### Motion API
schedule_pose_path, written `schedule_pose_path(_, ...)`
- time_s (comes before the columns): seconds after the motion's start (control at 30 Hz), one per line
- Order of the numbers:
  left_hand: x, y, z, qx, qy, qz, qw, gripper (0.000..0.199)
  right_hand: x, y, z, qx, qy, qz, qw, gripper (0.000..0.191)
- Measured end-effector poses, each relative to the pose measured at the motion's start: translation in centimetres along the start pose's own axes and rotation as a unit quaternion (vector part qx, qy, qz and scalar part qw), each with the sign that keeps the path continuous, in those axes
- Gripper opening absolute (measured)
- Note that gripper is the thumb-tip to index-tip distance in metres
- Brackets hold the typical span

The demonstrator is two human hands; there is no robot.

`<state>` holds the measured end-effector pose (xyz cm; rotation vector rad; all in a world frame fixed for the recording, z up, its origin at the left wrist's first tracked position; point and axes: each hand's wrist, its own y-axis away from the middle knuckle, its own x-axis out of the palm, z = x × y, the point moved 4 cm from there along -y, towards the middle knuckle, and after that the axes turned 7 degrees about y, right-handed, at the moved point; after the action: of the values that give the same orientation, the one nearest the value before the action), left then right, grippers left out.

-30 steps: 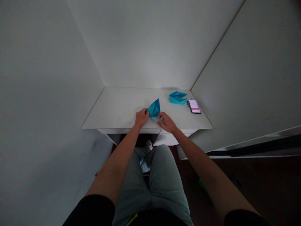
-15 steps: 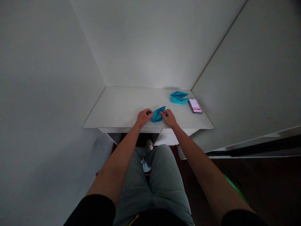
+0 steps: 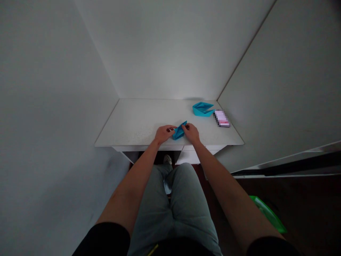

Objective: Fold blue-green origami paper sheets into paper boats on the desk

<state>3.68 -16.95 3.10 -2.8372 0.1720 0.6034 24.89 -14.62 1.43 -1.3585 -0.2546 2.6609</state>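
A small folded piece of blue paper (image 3: 178,133) is held between my two hands near the front edge of the white desk (image 3: 133,121). My left hand (image 3: 164,134) pinches its left side with thumb and fingers. On the upper right part of the paper, the fingers of my right hand (image 3: 191,132) are closed. Farther back on the right stands a blue folded paper boat (image 3: 203,109), touched by neither hand.
A phone (image 3: 221,118) with a blurred screen lies at the desk's right side, beside the boat. White walls border the desk at the back, left and right. A green object (image 3: 269,213) is on the dark floor at the lower right.
The blue paper between my hands looks narrower and slightly turned, its top more folded in. My left fingers have shifted a little along it. More of the green object shows.
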Motion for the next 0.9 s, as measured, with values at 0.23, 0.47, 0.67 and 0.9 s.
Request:
schedule_pose_path(0.23, 0.1, -0.1, 0.5, -0.004, 0.011, -0.007, 1.0, 0.032, -0.5, -0.1, -0.4, 0.01, -0.112, -0.006, 0.994, 0.03)
schedule_pose_path(0.47, -0.3, -0.5, 1.2, -0.006, 0.068, -0.084, 0.994, 0.021, -1.7, 0.1, -0.8, 0.039, -0.268, -0.033, 0.962, 0.037)
schedule_pose_path(0.67, 0.0, -0.1, 0.5, 0.016, -0.005, -0.041, 0.999, 0.017, -1.7, 0.5, -0.8, 0.064, -0.377, -0.046, 0.923, 0.041)
schedule_pose_path(0.9, 0.7, 0.4, -0.8, 0.099, -0.018, 0.0, 0.995, 0.036, -1.5, 0.5, -1.3, 0.108, -0.402, -0.072, 0.906, 0.042)
